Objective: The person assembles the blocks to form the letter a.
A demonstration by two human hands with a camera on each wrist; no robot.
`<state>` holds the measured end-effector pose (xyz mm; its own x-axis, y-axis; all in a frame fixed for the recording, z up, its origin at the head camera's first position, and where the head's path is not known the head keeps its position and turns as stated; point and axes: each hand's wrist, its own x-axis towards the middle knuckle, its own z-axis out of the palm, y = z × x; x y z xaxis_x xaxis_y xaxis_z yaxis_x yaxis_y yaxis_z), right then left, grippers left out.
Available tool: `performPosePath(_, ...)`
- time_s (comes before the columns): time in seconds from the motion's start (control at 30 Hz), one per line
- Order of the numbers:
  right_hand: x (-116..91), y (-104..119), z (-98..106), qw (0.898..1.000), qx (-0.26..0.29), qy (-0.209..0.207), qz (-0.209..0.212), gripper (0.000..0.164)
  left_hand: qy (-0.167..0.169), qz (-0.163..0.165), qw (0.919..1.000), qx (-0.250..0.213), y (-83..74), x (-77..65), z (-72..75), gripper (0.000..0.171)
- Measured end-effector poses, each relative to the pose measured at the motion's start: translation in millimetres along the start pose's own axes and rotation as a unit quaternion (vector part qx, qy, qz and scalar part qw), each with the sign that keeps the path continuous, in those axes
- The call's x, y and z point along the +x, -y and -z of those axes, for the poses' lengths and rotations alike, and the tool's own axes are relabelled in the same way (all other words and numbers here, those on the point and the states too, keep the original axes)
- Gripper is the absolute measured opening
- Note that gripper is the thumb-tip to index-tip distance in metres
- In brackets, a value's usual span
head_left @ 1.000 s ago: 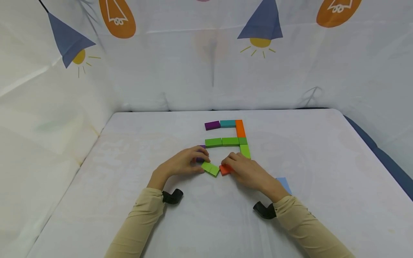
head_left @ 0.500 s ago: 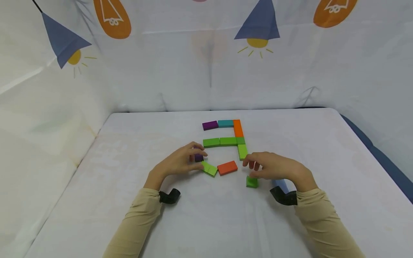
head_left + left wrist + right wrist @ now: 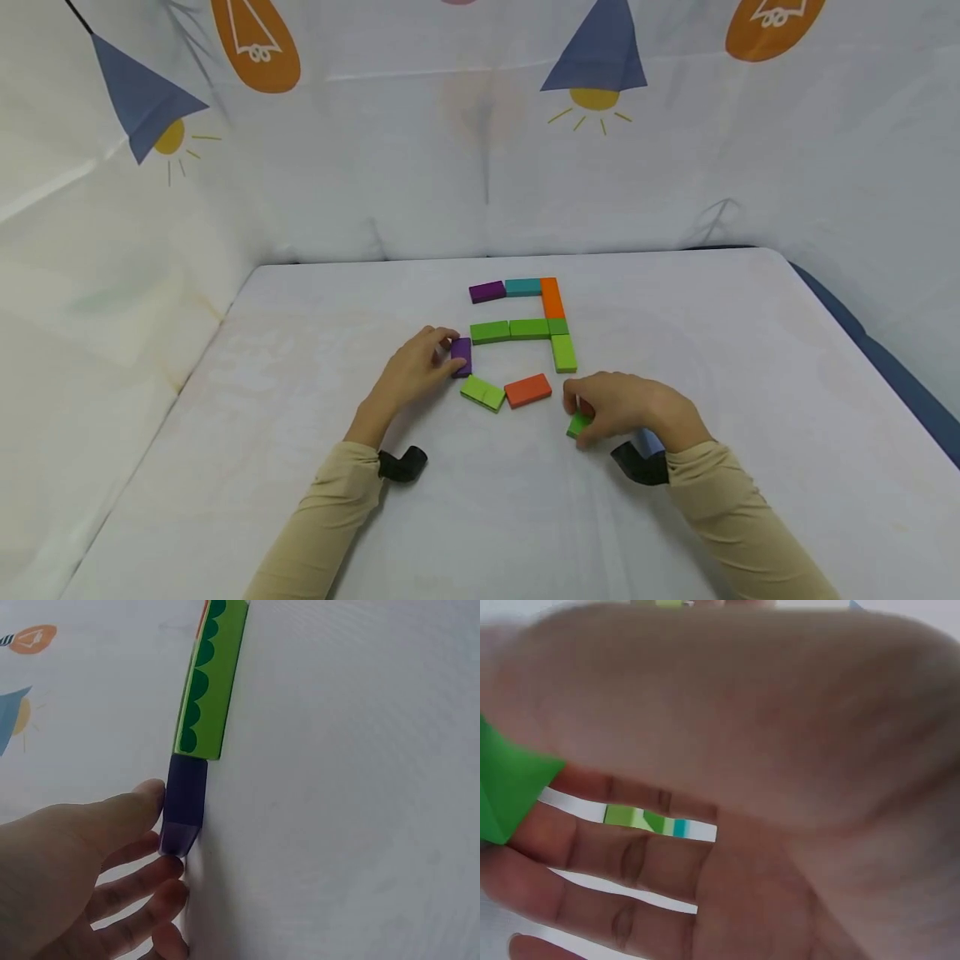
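Observation:
My left hand (image 3: pixel 411 367) is at a purple block (image 3: pixel 461 357), its thumb against one side and fingers around the far end. In the left wrist view that purple block (image 3: pixel 184 801) stands end to end with a light green block (image 3: pixel 214 682) patterned with dark green scallops. My right hand (image 3: pixel 626 406) pinches a small green block (image 3: pixel 577 425) between thumb and fingers; the right wrist view shows this green block (image 3: pixel 514 784) at its left edge. Between the hands lie a light green block (image 3: pixel 482 392) and an orange-red block (image 3: pixel 528 390), their corners meeting.
Behind the hands, two green blocks (image 3: pixel 510 330) form a row joined to a light green block (image 3: pixel 564 354) and an orange block (image 3: pixel 552 297). A teal block (image 3: pixel 522 287) and a dark purple block (image 3: pixel 487 292) extend left. A blue piece (image 3: pixel 650 442) is partly hidden behind the right wrist.
My right hand let go of the orange-red block, moved right and took hold of the small green block. My left hand shifted from the light green block to the purple one.

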<state>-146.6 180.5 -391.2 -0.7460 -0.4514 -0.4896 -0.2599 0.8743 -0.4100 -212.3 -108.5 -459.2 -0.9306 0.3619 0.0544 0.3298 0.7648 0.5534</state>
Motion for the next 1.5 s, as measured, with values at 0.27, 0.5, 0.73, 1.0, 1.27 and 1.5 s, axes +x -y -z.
performPosePath(0.27, 2, -8, 2, 1.000, -0.001, -0.021, 0.009, 0.024, 0.007, -0.016, 0.9998, 0.011, 1.1, 1.1, 1.0, 0.043)
performPosePath(0.5, 4, -11, 3, 0.999, -0.010, -0.038, 0.024, 0.022, 0.013, -0.015, 0.9997, 0.014, 0.7, 0.6, 1.7, 0.042)
performPosePath(0.73, 7, -11, 3, 0.998, -0.020, -0.052, 0.032, 0.023, 0.025, -0.012, 0.9995, 0.018, 0.9, 0.4, 3.2, 0.043)
performPosePath(1.0, 10, -14, 4, 0.997, -0.023, -0.070, 0.034, 0.026, 0.032, -0.022, 0.9992, 0.014, 1.9, -1.2, 4.9, 0.042)
performPosePath(1.27, 9, -16, 5, 0.996, -0.024, -0.077, 0.045, 0.026, 0.037, -0.029, 0.9988, 0.010, 0.2, -3.6, 6.1, 0.046)
performPosePath(1.5, 10, -16, 5, 0.996, -0.022, -0.078, 0.045, 0.026, 0.045, -0.036, 0.9982, 0.018, 0.1, -4.0, 6.0, 0.050)
